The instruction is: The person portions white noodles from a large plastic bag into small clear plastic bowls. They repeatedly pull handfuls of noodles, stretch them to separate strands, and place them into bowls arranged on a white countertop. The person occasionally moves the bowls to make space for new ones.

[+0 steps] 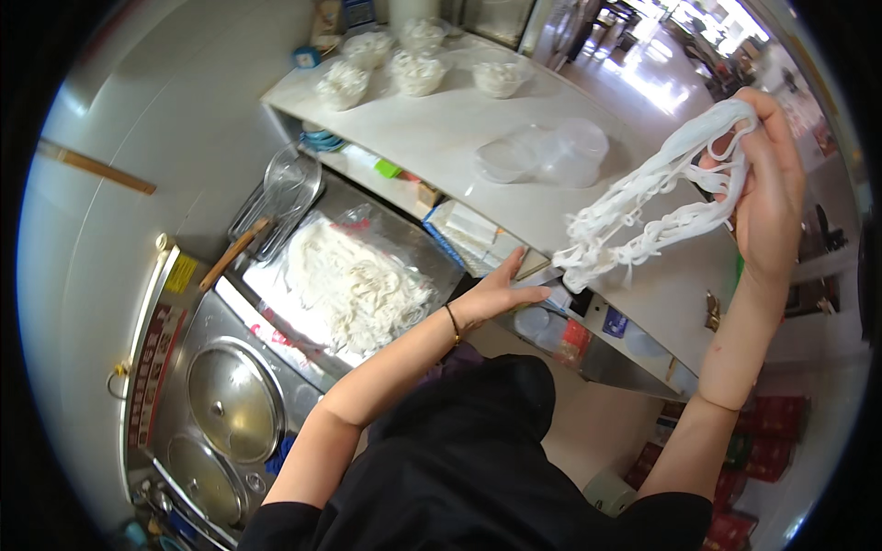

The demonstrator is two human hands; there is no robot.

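My right hand (pixel 768 186), raised at the right, grips a hank of white noodles (pixel 620 200). The strands hang in a long loop that slants down to the left, in front of the pale counter (pixel 441 131). Near the counter's front edge is my left hand (pixel 506 293), its thumb and fingers spread and nothing in it. A dark bracelet circles that wrist. To its left, a large heap of white noodles (pixel 358 282) lies on clear plastic sheeting over a metal worktop (pixel 441 265).
Several clear bowls filled with noodles (pixel 417 72) stand at the counter's back. Clear empty containers (pixel 579 151) sit nearer its middle. A wire strainer (pixel 293 179) with a wooden handle rests beside the heap. Round metal lids (pixel 234 399) are at lower left. Shelves under the counter hold boxes.
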